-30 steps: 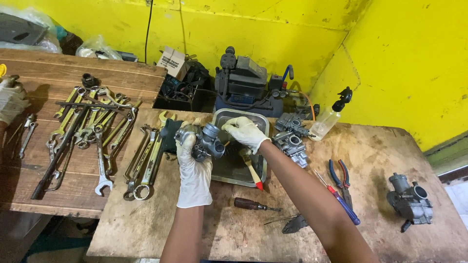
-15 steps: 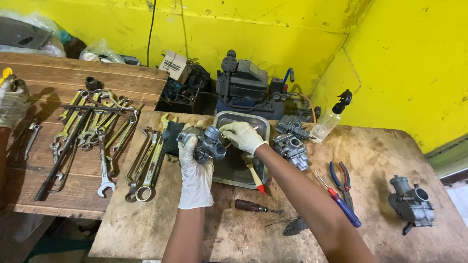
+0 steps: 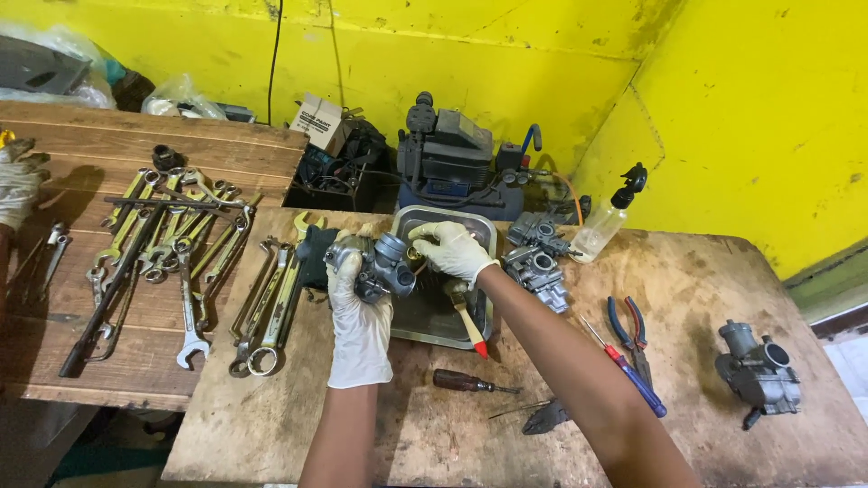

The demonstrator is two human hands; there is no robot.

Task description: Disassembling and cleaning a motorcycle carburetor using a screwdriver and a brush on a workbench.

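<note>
The gloved left hand (image 3: 360,316) grips a grey carburetor (image 3: 375,265), held above the near edge of a metal tray (image 3: 432,316). The gloved right hand (image 3: 452,250) pinches at the carburetor's right side, fingers bent on a small part there. Compared with half a second ago, both hands and the carburetor sit much as they did. A brush (image 3: 467,318) leans in the tray. Wrenches (image 3: 271,298) lie left, pliers (image 3: 633,327) right, on a worn wooden bench (image 3: 561,452) below yellow walls (image 3: 750,108).
</note>
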